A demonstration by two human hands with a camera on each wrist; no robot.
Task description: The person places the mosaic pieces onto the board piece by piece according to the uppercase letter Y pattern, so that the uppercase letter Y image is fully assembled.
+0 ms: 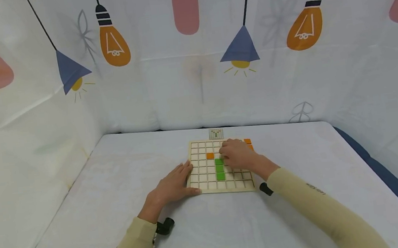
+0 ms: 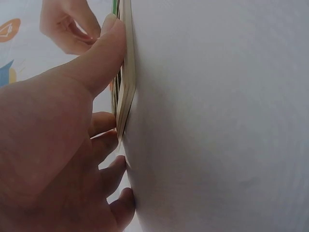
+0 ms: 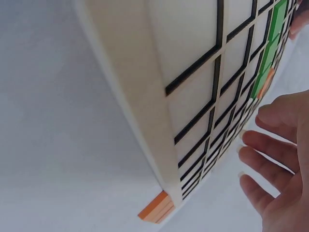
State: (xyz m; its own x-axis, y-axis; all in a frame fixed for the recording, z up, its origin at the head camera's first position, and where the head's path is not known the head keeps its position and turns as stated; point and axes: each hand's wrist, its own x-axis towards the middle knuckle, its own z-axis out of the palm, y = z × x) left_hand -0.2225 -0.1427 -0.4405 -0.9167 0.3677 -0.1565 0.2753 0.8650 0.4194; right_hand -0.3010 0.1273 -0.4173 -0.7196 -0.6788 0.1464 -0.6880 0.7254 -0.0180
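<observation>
A pale wooden grid board [image 1: 206, 186] lies on the white table. My left hand [image 1: 172, 183] rests at its near left corner, thumb along the front edge and fingers spread by the left side; the left wrist view shows the thumb [image 2: 108, 53] on the board's rim. Over the board's upper middle is my right hand [image 1: 238, 154], fingers loosely bent and fingertips close over the squares. Nothing shows between its thumb and fingers [image 3: 265, 152] in the right wrist view. Three green tiles [image 1: 220, 176] form a column, and an orange tile [image 1: 210, 155] sits up and left of them.
More orange tiles [image 1: 247, 141] lie at the board's far right, partly behind my right hand. A small pattern card [image 1: 216, 134] is just behind the board. A printed white curtain [image 1: 165, 87] hangs behind the table [image 1: 133, 160].
</observation>
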